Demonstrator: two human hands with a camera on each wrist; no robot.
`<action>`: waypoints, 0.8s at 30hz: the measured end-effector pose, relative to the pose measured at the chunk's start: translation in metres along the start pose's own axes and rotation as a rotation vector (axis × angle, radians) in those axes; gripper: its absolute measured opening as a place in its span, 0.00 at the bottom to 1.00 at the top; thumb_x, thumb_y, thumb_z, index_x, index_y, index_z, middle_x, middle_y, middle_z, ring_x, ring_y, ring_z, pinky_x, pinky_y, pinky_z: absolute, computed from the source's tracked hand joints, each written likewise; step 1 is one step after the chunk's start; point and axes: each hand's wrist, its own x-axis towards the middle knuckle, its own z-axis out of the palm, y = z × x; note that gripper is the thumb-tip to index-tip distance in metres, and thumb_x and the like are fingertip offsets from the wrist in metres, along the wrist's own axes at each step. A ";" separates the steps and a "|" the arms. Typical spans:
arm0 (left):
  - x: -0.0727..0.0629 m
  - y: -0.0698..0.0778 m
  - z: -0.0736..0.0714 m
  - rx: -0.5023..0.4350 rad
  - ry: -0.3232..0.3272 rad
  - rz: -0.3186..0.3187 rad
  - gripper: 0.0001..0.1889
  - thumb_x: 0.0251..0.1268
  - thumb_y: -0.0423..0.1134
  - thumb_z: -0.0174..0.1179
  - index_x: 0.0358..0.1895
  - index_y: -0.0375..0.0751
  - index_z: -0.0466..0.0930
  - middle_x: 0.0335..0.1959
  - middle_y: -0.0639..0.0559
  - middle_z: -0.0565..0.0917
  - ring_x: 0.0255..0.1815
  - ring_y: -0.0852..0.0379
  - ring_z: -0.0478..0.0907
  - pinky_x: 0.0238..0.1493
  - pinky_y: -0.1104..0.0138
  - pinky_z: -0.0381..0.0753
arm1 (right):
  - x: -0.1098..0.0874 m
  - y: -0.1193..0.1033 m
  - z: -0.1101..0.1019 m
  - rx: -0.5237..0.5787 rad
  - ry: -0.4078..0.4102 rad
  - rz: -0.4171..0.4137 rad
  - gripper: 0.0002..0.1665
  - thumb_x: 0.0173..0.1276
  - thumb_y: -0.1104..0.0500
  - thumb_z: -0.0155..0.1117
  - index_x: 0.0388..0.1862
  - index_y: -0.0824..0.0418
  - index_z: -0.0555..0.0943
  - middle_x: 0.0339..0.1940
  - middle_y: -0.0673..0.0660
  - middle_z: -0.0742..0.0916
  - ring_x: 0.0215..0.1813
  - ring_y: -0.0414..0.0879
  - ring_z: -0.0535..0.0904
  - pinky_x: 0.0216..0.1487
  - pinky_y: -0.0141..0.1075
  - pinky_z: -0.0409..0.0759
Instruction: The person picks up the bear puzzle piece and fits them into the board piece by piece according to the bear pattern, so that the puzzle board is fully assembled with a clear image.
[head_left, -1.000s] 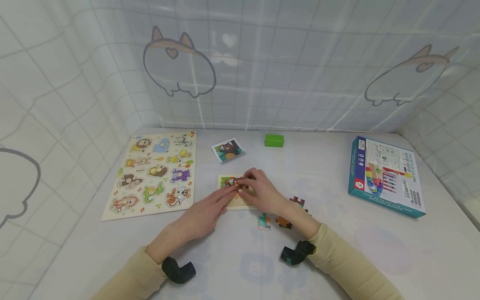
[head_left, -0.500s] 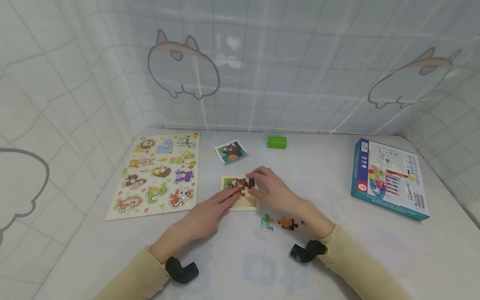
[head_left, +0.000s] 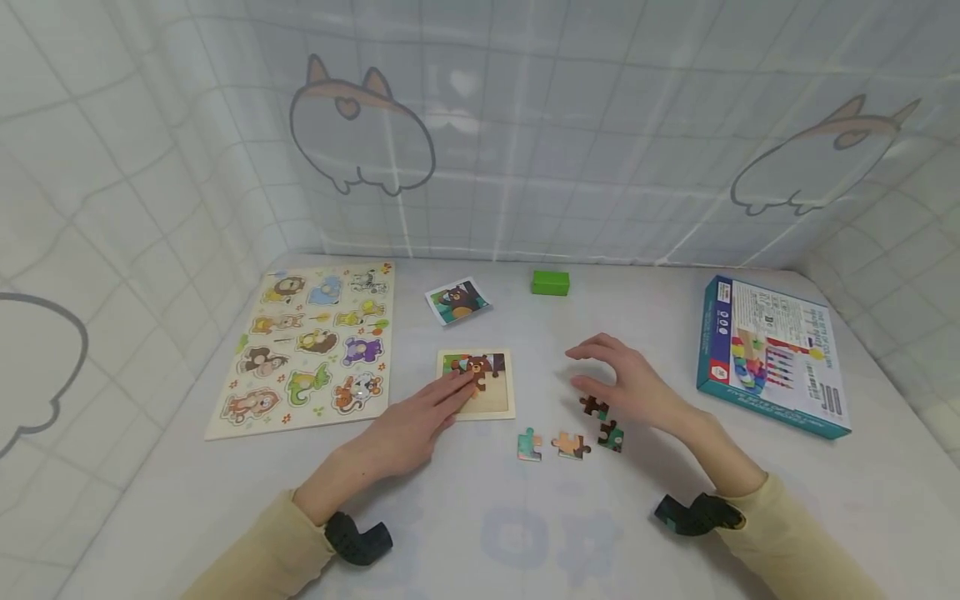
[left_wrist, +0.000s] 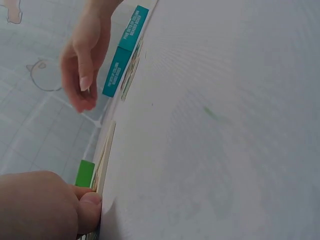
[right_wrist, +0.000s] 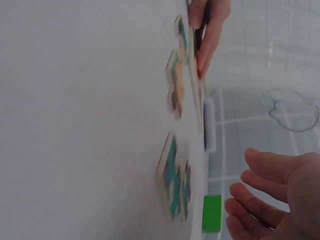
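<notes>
Lying on the counter (head_left: 450,508), the puzzle (head_left: 495,402) is bearing the straight fingers of the left hand (head_left: 411,423); the right hand (head_left: 637,385) is hovering, fingers parted, near four pieces (head_left: 570,445).

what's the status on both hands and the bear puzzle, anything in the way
Left hand on the bear puzzle tray. Right hand empty, hovering by four loose pieces. Tray partly filled. Left fingers cover part of it.
</notes>
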 end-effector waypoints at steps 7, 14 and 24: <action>0.001 -0.001 0.001 0.001 0.010 0.011 0.27 0.78 0.34 0.48 0.77 0.38 0.60 0.81 0.48 0.57 0.80 0.46 0.54 0.76 0.53 0.62 | -0.019 0.018 -0.010 -0.012 -0.009 0.034 0.20 0.66 0.58 0.72 0.56 0.60 0.83 0.47 0.54 0.84 0.51 0.51 0.79 0.51 0.47 0.84; -0.001 -0.003 0.001 0.012 0.014 0.016 0.27 0.78 0.34 0.49 0.77 0.38 0.60 0.81 0.47 0.57 0.80 0.45 0.54 0.77 0.52 0.61 | -0.026 0.024 -0.014 -0.007 -0.053 0.055 0.20 0.62 0.56 0.75 0.53 0.58 0.85 0.45 0.51 0.84 0.47 0.46 0.76 0.47 0.37 0.81; 0.001 -0.002 0.001 -0.007 0.013 0.013 0.27 0.78 0.34 0.48 0.77 0.38 0.61 0.81 0.48 0.57 0.80 0.46 0.54 0.78 0.53 0.60 | -0.028 0.032 -0.012 -0.016 -0.150 0.075 0.16 0.57 0.52 0.79 0.43 0.50 0.85 0.38 0.45 0.82 0.42 0.43 0.75 0.42 0.32 0.79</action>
